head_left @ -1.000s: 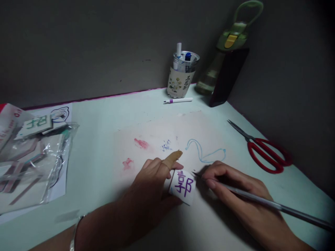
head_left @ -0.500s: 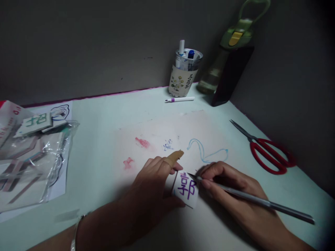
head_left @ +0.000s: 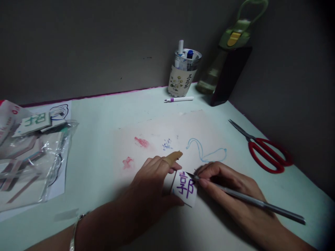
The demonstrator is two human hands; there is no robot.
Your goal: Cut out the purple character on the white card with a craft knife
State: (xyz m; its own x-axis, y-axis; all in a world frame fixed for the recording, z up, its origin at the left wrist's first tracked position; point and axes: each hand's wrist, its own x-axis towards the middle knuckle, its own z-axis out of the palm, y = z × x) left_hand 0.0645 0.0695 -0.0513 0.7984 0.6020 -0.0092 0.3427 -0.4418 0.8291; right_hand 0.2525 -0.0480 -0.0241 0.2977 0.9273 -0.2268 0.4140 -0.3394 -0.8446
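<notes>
My left hand (head_left: 154, 177) grips a small white square block (head_left: 190, 199) by its edges, thumb below and fingers above. A purple Chinese character is drawn on the block's upper face. One finger of this hand wears a tan finger cover. In my right hand (head_left: 230, 188) a slim metal craft knife (head_left: 264, 205) is held like a pen. Its blade tip lies at the upper part of the block's face, by the character; whether it cuts in I cannot tell. Under both hands lies a pale sheet (head_left: 154, 127) with red and blue marks and a blue swan-like outline.
Red-handled scissors (head_left: 264, 148) lie at the right. Farther back are a purple-tipped marker (head_left: 180, 99), a labelled cup of pens (head_left: 181, 78), a green-lidded bottle (head_left: 209, 75) and a dark phone-like slab (head_left: 231, 75). A clear plastic bag (head_left: 28, 174) and lettered blocks (head_left: 36, 122) occupy the left.
The far end of the craft knife has shifted slightly left and the handle's angle changed a little. The left hand keeps its hold on the block. The whole view has drifted slightly.
</notes>
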